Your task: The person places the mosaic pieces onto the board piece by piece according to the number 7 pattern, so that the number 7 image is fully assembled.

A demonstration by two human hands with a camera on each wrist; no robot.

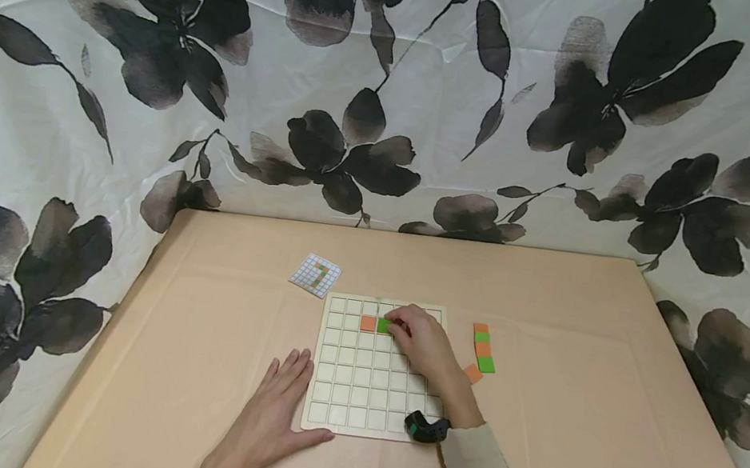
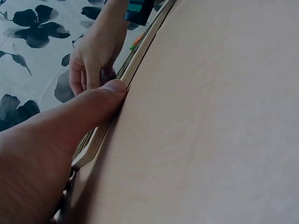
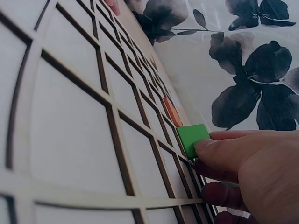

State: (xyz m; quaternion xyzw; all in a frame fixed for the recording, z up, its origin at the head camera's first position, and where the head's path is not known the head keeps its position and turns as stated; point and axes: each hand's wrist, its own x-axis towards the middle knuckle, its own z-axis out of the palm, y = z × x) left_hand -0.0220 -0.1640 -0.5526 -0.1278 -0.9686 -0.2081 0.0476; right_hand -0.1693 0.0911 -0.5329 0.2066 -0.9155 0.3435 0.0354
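A white grid board (image 1: 342,395) with raised wooden lines lies on the table. My right hand (image 1: 422,344) pinches a green square tile (image 3: 191,140) between thumb and fingers over the board's second row. Directly left of this tile, an orange square tile (image 1: 368,323) sits in a cell. My left hand (image 1: 275,417) lies at the board's lower left corner, its fingers straight along the left side. In the left wrist view, the left thumb (image 2: 112,87) rests on the board's near edge.
Right of the board, several orange and green tiles (image 1: 485,349) lie in a column, with a loose orange tile (image 1: 473,373) partly behind my right wrist. A small pattern card (image 1: 315,274) lies beyond the board's far left corner. Floral cloth (image 1: 439,98) hangs behind the table (image 1: 579,426).
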